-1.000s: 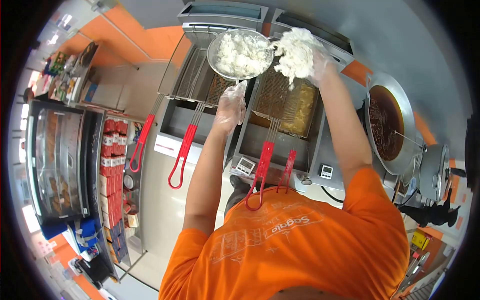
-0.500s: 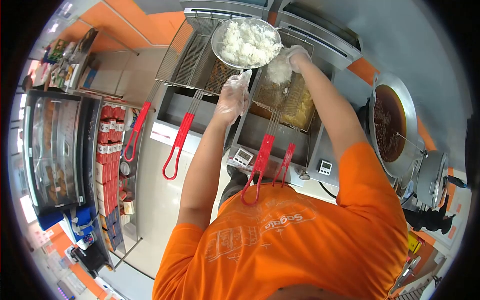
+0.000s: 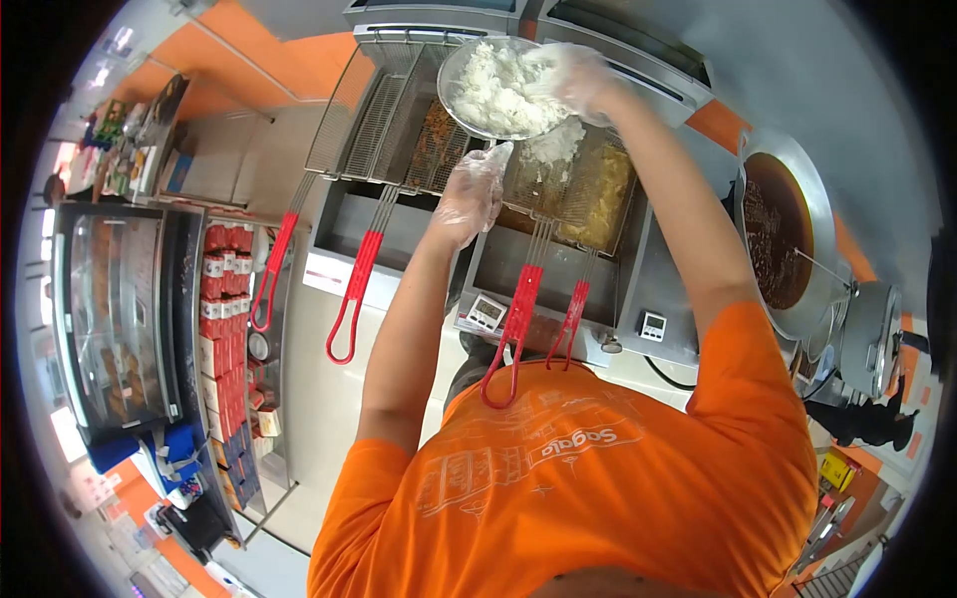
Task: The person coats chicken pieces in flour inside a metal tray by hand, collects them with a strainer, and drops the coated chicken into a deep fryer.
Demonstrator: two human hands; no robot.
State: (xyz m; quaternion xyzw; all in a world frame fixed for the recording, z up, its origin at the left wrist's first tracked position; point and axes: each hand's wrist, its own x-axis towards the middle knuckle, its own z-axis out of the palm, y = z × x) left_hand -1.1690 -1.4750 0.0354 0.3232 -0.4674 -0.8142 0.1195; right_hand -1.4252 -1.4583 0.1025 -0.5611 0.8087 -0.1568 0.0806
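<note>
My left hand [image 3: 471,195], in a clear plastic glove, is closed on the handle end of a round mesh strainer [image 3: 446,78], its grip partly hidden. A heap of white, flour-coated pieces [image 3: 498,95] fills the strainer. My right hand [image 3: 578,80], also gloved, is at the strainer's right side over the heap; motion smears its fingers. Beneath the strainer, more white coated food [image 3: 550,149] lies in a wire fry basket [image 3: 538,194] with a red handle [image 3: 523,309]. Beside that, yellowish frying food [image 3: 605,194] shows in the fryer's right part.
Further fry baskets [image 3: 374,120] with red handles stand to the left, one over brown crumbs [image 3: 436,135]. Two small timers [image 3: 486,312] sit on the fryer front. A wide pan of dark brown liquid [image 3: 780,229] is on the right. Shelves with red boxes [image 3: 224,329] stand left.
My right hand has moved up from the basket to the heap in the strainer. The strainer has shifted slightly right, and my left hand stays on it.
</note>
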